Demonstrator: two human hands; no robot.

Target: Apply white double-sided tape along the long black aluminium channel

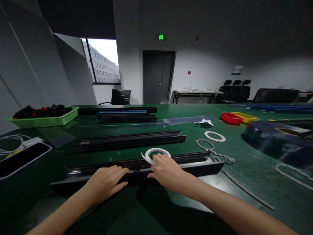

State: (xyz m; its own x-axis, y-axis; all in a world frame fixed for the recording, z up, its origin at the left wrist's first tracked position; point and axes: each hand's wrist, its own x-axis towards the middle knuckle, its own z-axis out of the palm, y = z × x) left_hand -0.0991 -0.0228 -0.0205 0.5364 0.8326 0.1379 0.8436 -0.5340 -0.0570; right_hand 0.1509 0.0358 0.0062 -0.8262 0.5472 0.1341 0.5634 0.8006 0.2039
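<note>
A long black rail [195, 163] lies across the green worktop [244, 176] just in front of the person, its long axis running left to right, slightly rising toward the right end. Both hands rest on it from the near side. The left hand [105, 184] lies flat on the rail's left-middle stretch, palm down, fingers together and pointing right along the rail. The right hand [168, 173] sits near the rail's middle, fingers curled loosely, its fingertips touching a white tape roll [156, 152] that sits on the rail's far edge, just beyond the knuckles. So the roll is straight ahead of the right hand and well to the right of the left; the right hand is plainly the nearer. A loose tape end sticks out at the roll's left side. Two more white rings [215, 136] lie apart to the right, and another rail [129, 140] lies parallel farther back.
</note>
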